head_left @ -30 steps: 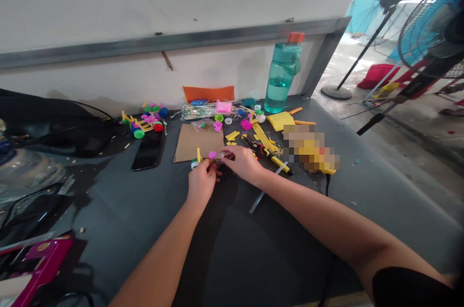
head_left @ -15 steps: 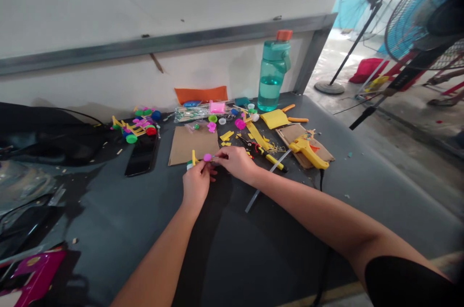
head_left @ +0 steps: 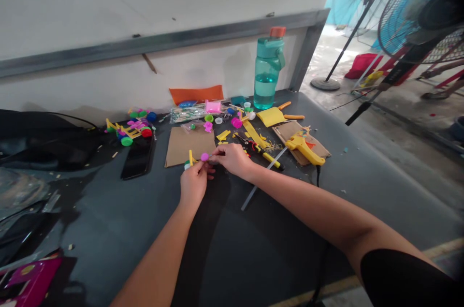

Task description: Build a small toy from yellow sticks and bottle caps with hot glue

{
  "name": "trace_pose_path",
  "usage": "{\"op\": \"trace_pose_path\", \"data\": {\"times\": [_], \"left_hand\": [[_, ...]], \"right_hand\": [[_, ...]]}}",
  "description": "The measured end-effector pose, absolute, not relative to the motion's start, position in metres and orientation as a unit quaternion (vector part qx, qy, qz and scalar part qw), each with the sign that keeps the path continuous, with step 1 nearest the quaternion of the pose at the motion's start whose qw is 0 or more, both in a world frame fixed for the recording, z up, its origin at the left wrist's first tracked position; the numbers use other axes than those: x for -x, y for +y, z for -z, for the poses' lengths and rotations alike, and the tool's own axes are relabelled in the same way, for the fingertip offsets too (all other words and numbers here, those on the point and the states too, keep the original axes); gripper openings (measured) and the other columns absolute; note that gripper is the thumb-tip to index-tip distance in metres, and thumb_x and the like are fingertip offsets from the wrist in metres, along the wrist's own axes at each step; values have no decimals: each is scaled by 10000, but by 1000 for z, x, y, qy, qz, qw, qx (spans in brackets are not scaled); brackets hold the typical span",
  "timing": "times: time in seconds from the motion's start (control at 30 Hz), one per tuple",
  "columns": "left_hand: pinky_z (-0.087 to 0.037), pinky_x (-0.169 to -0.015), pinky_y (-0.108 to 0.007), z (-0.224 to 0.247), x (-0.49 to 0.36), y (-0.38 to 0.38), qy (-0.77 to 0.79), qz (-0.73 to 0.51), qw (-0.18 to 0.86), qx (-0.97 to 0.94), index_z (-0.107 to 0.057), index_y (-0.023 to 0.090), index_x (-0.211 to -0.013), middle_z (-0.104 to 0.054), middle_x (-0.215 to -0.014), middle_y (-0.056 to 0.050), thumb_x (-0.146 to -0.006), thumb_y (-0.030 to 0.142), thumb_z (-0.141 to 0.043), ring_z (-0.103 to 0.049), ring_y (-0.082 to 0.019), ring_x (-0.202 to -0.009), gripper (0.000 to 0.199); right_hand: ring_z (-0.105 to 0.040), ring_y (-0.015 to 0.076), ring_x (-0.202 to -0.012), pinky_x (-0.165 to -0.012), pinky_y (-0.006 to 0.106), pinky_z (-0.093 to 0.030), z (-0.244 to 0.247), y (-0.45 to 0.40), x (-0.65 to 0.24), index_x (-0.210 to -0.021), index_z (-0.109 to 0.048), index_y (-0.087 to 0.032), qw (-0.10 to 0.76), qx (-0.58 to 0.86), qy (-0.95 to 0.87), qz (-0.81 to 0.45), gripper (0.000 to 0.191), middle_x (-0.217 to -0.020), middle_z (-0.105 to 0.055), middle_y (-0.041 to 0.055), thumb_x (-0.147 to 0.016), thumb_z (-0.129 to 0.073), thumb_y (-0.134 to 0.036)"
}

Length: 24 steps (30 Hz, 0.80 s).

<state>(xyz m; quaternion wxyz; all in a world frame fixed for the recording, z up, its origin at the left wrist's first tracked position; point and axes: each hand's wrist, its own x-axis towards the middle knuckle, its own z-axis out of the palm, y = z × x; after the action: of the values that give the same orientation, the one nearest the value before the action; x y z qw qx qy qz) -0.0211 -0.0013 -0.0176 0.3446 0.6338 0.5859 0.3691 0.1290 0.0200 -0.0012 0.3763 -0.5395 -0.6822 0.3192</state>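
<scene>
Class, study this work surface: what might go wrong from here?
1. The small pink piece, at the fingertips of the left hand and right hand, could slip away.
2. The yellow glue gun lies on cardboard beyond the right forearm; if hot, it might burn skin.
3. The translucent strip passes under that forearm and might get knocked.

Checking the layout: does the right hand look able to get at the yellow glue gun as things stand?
Probably yes: the yellow glue gun lies uncovered beyond the translucent stick, though the right hand seems busy at the pink piece.
</scene>
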Motion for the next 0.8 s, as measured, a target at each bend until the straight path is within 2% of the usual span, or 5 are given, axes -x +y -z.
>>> {"op": "trace_pose_path", "data": {"times": [0.6, 0.7, 0.8], "left_hand": [[-538, -530, -226, 14, 20, -1, 594, -357, 342, -635, -676, 152, -921, -684, -710, -27, -815, 227, -467, -642, -128, -563, 247], [-526, -514, -222, 12, 19, -2, 601, -345, 332, -640, -664, 151, -945, -682, -708, -24, -814, 214, -457, -629, -120, -528, 253], [-523, -519, -221, 13, 19, -2, 598, -346, 332, -642, -653, 155, -963, -678, -703, -22, -812, 206, -447, -638, -128, -553, 260]], "right_hand": [[-598, 106, -692, -619, 191, -401, 5, 21, -128, -813, -682, -173, 371, 536, -695, -303, 92, -746, -684, 6, -780, -599, -194], [-590, 109, -693, -626, 199, -409, 7, 20, -128, -888, -666, -164, 374, 532, -702, -290, 143, -769, -669, 15, -764, -607, -206], [-582, 118, -717, -659, 214, -420, 8, 18, -129, -1025, -614, -149, 372, 531, -711, -271, 296, -784, -647, 20, -729, -618, -161]]}}
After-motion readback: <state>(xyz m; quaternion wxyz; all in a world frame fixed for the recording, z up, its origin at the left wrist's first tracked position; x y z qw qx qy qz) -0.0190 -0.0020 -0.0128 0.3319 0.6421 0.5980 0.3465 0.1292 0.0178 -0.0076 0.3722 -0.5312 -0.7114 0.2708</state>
